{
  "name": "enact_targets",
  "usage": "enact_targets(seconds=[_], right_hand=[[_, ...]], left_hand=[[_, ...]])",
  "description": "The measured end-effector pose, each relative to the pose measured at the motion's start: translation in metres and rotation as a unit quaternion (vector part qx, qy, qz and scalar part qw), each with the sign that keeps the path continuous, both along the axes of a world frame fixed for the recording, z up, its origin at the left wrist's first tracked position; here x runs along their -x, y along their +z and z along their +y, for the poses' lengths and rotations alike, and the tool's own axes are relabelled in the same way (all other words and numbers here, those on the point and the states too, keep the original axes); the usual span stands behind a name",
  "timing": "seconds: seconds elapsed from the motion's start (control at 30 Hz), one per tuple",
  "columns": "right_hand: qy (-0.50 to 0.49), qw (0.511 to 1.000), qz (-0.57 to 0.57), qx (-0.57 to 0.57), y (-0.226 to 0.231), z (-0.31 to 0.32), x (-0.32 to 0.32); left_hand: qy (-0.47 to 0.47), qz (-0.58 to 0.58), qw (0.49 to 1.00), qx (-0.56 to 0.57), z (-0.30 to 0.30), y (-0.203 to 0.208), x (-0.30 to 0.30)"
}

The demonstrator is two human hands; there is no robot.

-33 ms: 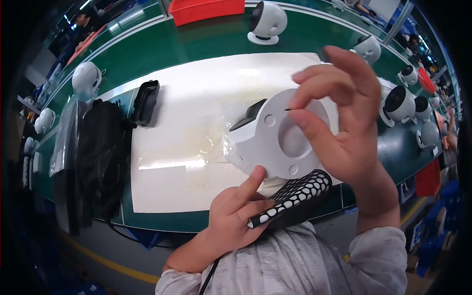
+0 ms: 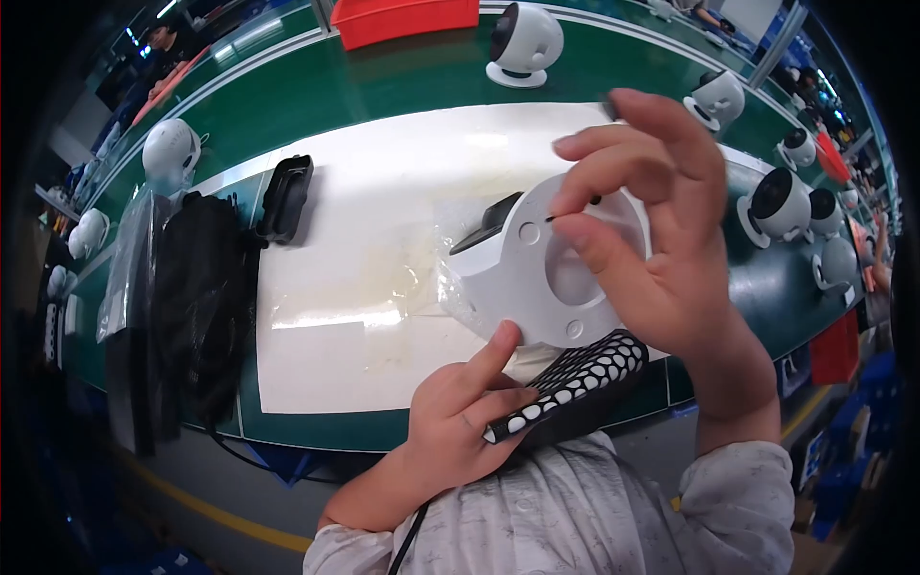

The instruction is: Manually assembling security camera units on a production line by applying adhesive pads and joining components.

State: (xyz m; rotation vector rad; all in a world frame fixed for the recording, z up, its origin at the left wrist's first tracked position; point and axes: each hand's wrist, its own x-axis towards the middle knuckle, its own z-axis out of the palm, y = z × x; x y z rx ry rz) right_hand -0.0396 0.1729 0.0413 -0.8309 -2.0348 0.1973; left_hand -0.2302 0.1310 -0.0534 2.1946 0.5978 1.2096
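A white device lies tipped on the white mat, its flat, ring-shaped base (image 2: 525, 278) facing me and a black part (image 2: 487, 228) showing at its left. My left hand (image 2: 462, 422) is closed on a curved black sheet with rows of white ovals (image 2: 580, 386); one extended finger touches the lower edge of the base. Above the base's right side, my right hand (image 2: 661, 225) has thumb and forefinger pinched around a tiny dark piece (image 2: 551, 220), too small to name. The other fingers are curled and raised. That hand hides part of the base's recess.
The white mat (image 2: 335, 259) lies on a green bench. At its left are a black tray-like part (image 2: 286, 199), a black bag (image 2: 201, 297) and clear plastic wrapping (image 2: 129, 259). A red bin (image 2: 402, 21) and several white devices with black fronts (image 2: 525, 43) stand around the bench.
My right hand has shifted slightly left over the base, still pinched. My left hand, the sheet and the device have hardly moved.
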Motion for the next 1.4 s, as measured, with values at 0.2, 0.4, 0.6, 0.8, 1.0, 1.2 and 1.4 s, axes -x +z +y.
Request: enact_targets(seconds=[0.2, 0.4, 0.6, 0.8, 1.0, 1.2, 1.4], right_hand=[[-0.006, 0.996, -0.005, 0.092, 0.000, -0.003, 0.008], [-0.104, 0.963, -0.248, -0.031, 0.014, -0.029, 0.011], [-0.175, 0.982, -0.064, -0.033, -0.013, -0.041, -0.025], [-0.171, 0.974, 0.104, 0.110, -0.042, -0.051, -0.028], [-0.173, 0.969, 0.114, 0.131, -0.043, -0.057, -0.026], [-0.285, 0.956, -0.070, -0.013, -0.039, -0.059, -0.026], [-0.268, 0.947, -0.147, -0.095, -0.039, -0.064, -0.034]], left_hand=[[-0.005, -0.013, 1.000, 0.003, 0.000, 0.001, 0.000], [-0.007, -0.003, 1.000, 0.023, -0.001, -0.001, 0.002], [0.009, -0.040, 0.999, 0.026, -0.001, -0.003, -0.002], [0.039, -0.043, 0.998, 0.015, -0.001, -0.001, -0.005], [0.046, -0.048, 0.997, 0.029, -0.001, 0.000, -0.007], [0.043, -0.043, 0.997, 0.046, -0.001, 0.003, -0.008], [0.045, -0.055, 0.996, 0.054, -0.002, 0.002, -0.008]])
